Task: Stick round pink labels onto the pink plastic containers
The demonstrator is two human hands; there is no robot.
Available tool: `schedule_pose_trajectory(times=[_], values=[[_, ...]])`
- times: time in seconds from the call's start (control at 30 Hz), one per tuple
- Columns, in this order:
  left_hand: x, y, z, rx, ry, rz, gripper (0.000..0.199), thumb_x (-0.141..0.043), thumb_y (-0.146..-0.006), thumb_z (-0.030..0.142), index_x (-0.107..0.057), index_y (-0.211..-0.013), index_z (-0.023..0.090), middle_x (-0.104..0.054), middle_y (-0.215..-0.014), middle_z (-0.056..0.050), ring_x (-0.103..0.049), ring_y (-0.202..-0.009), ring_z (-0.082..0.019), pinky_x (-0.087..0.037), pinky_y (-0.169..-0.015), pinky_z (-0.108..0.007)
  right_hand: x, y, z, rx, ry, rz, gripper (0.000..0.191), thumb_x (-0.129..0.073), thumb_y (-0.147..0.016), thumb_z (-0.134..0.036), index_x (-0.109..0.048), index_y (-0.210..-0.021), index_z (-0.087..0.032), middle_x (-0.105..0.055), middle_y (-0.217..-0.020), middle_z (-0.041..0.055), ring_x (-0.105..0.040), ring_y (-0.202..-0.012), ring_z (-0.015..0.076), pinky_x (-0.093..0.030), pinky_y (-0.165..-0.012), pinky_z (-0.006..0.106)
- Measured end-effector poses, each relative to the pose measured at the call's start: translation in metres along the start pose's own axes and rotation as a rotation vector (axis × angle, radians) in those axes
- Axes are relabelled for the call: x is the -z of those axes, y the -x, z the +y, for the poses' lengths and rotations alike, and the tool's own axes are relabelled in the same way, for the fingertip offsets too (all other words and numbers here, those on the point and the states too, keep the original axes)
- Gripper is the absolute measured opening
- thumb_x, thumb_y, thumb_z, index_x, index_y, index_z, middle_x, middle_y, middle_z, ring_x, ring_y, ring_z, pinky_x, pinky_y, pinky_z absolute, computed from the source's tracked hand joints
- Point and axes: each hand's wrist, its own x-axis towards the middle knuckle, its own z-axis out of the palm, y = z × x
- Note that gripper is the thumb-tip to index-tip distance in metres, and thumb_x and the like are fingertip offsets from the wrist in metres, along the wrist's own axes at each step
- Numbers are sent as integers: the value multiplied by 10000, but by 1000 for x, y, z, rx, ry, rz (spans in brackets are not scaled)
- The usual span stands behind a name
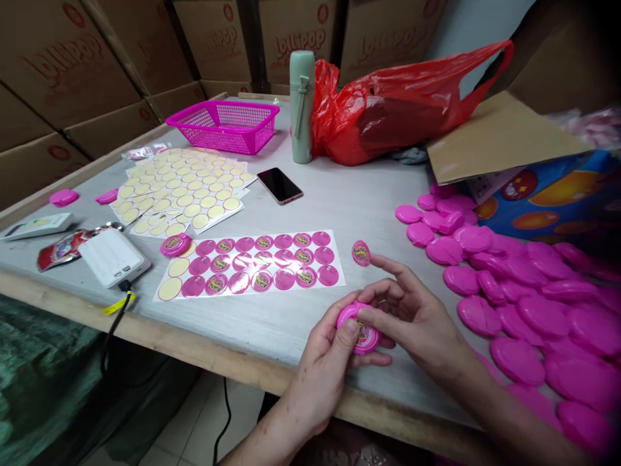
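Near the table's front edge, my left hand (323, 353) grips a round pink plastic case (373, 341) with a printed label on its face. My right hand (412, 310) is closed on the same case from the other side, its thumb pressed on the label. A loose round sticker (361, 253) clings to the tip of my right index finger, which points away from the case. Left of my hands lies a sheet of round pink stickers (284, 278), with bare yellow circles at its left end. One labelled pink case (175, 244) rests on the sheet's upper left corner.
Many plain pink cases (528, 310) are heaped on the right beside an open carton (509, 136). Used sticker sheets (194, 188), a phone (280, 185), a pink basket (223, 129), a green flask (301, 107) and a red bag (378, 116) stand farther back. A white power bank (114, 255) with a cable lies left.
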Motion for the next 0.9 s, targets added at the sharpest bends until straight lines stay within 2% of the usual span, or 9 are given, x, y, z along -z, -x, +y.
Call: schedule_pose_trajectory(times=[0.1,0.3,0.37,0.47,0.53,0.63,0.73,0.83,0.9], values=[[1,1,1,32,61,-34,448,-546,-993,382,-573,-1395,188,-690,-1206,-142,-699,-908,-198,-598,-776,-329,1,-1,1,-30,-78,-34,703,-814,-808,-359,-450,-1410,-328,-690,-881,-27,-640,-700,149,-503,-548,246],[3,2,4,83,194,-45,446,-542,-995,353,-585,-1393,156,-702,-1215,-163,-722,-921,-212,-567,-906,-399,1,-3,6,35,-123,50,570,-702,-900,-393,-445,-1395,-276,-683,-805,-28,-647,-720,148,-537,-651,272],[4,1,4,75,229,-28,432,-539,-997,336,-587,-1395,174,-652,-1335,-161,-706,-1025,-234,-548,-961,-421,1,-5,9,113,-54,48,677,-742,-866,-387,-407,-1447,-294,-686,-902,-10,-662,-836,169,-547,-739,303],[4,0,5,63,252,4,427,-542,-995,306,-582,-1398,169,-635,-1368,-159,-650,-1171,-263,-525,-1007,-435,7,-8,11,207,172,-51,1010,-873,-718,-314,-302,-1551,-338,-637,-1143,25,-645,-1014,200,-537,-872,346],[4,0,5,83,249,21,439,-560,-984,290,-576,-1400,149,-675,-1297,-169,-656,-1165,-269,-522,-1006,-436,15,-10,10,194,300,-175,1139,-888,-694,-322,-202,-1602,-351,-603,-1242,51,-644,-1059,218,-536,-920,381],[5,-1,6,112,237,34,463,-562,-979,301,-559,-1409,130,-722,-1174,-174,-714,-1039,-272,-534,-972,-444,30,-11,8,180,469,-327,1277,-909,-658,-385,-77,-1627,-374,-563,-1383,91,-632,-1156,276,-504,-1007,475],[6,0,7,129,247,29,483,-542,-987,333,-541,-1431,142,-727,-1153,-167,-733,-975,-267,-528,-962,-438,32,-11,10,242,508,-324,1387,-941,-604,-411,3,-1620,-404,-505,-1489,103,-553,-1303,321,-448,-1077,526],[6,1,8,134,233,-3,423,-555,-981,311,-611,-1377,176,-679,-1294,-144,-682,-1110,-252,-509,-971,-360,23,-11,15,304,470,-253,1415,-944,-600,-423,42,-1616,-410,-452,-1542,113,-471,-1390,325,-425,-1102,524],[6,1,7,125,213,-40,369,-572,-967,274,-673,-1302,157,-673,-1312,-140,-631,-1201,-251,-487,-995,-331,19,-11,18,277,488,-306,1412,-936,-609,-438,51,-1618,-398,-445,-1548,133,-506,-1358,332,-458,-1065,524]])
